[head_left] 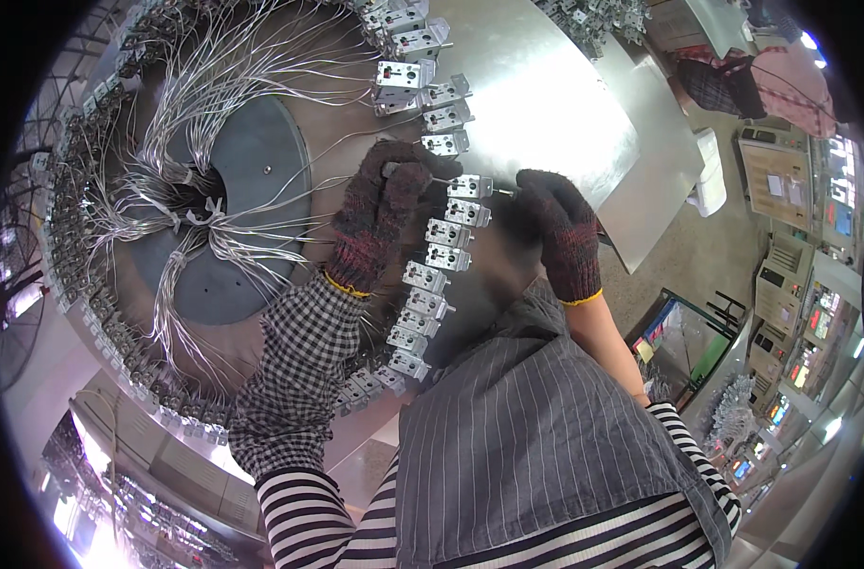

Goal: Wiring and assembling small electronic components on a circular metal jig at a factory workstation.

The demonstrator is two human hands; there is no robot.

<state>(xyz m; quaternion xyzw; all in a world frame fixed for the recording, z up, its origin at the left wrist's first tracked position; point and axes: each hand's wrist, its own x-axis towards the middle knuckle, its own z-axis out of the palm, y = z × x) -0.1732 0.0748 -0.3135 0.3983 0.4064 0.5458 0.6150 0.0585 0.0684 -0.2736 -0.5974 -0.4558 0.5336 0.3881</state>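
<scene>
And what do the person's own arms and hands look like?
The left hand and right hand wear dark knitted gloves, flecked red, with yellow cuff edges. Both sleeves are striped; the left adds a black-and-white checked oversleeve. The right forearm is partly bare.

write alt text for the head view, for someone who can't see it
A gloved left hand and gloved right hand flank a small metal box in a ring of similar boxes around a round table. Silvery wires fan out from its center.

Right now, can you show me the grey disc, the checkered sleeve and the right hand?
Grey disc (276, 144), head view: bare upper-right face.
Checkered sleeve (306, 353), head view: middle.
Right hand (567, 232), head view: middle of its glove.
</scene>
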